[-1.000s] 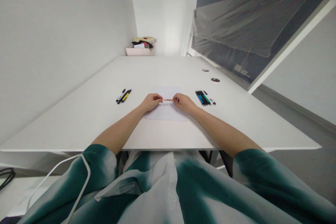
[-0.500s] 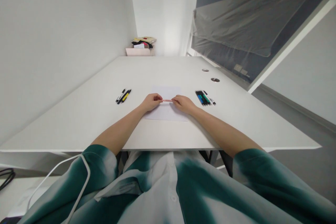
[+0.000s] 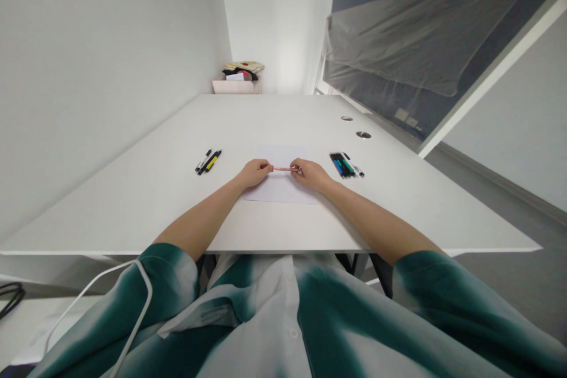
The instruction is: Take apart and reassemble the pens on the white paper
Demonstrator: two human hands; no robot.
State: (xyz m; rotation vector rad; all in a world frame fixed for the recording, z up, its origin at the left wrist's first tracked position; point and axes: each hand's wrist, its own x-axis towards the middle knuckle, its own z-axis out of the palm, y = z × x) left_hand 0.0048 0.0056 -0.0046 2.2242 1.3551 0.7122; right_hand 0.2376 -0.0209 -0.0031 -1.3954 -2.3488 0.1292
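A slim pink pen (image 3: pixel 282 169) lies level between my hands, above a white sheet of paper (image 3: pixel 280 192). My left hand (image 3: pixel 257 172) pinches its left end between thumb and fingers. Its right end is in the fingers of my right hand (image 3: pixel 309 173), which is closed around it. Which end carries the tip is too small to make out. Both wrists rest low over the sides of the paper.
Left of the paper lie several pens (image 3: pixel 208 162), one with a yellow part. On the right is a row of black, blue, green and white pens (image 3: pixel 346 165). Two round metal grommets (image 3: pixel 363 135) sit in the white table (image 3: pixel 283 115). A box (image 3: pixel 234 87) stands beyond its far edge.
My right fingers have shifted and opened slightly around the pen's right end, so more of it shows. My left hand has moved a little to the left.
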